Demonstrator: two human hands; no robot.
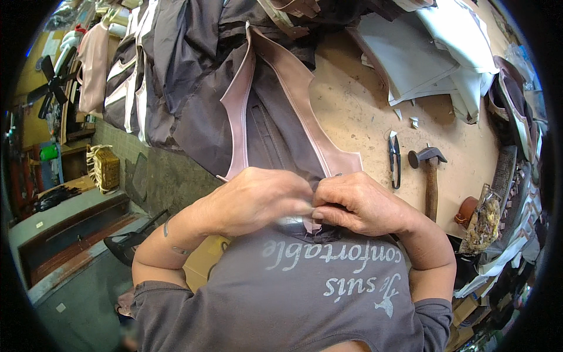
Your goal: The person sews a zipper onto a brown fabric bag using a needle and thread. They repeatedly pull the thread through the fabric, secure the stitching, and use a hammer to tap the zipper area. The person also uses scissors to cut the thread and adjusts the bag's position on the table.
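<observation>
A dark garment (193,117) lies in front of me, with two long, stitched pink pieces (319,135) along an open V shape and a dark slit between them. At the near end of this work, my left hand (264,199) is curved inward, its fingers smeared by motion. Beside it, my right hand (355,202) is closed, thumb and fingers pinched at the near edge, where small pink and dark bits show under the fingertips; what exactly they grip is hidden. Right of the garment lie black-handled snips (394,161) and a hammer (431,182) with a wooden handle.
Pale blue-white sheets (431,56) and small scraps lie at the back right of the tan table (346,100). A brown cylinder (466,208) and a crumpled clear bag (481,226) sit at the right edge. A black fan (53,88) and a metal cabinet (44,223) stand at the left.
</observation>
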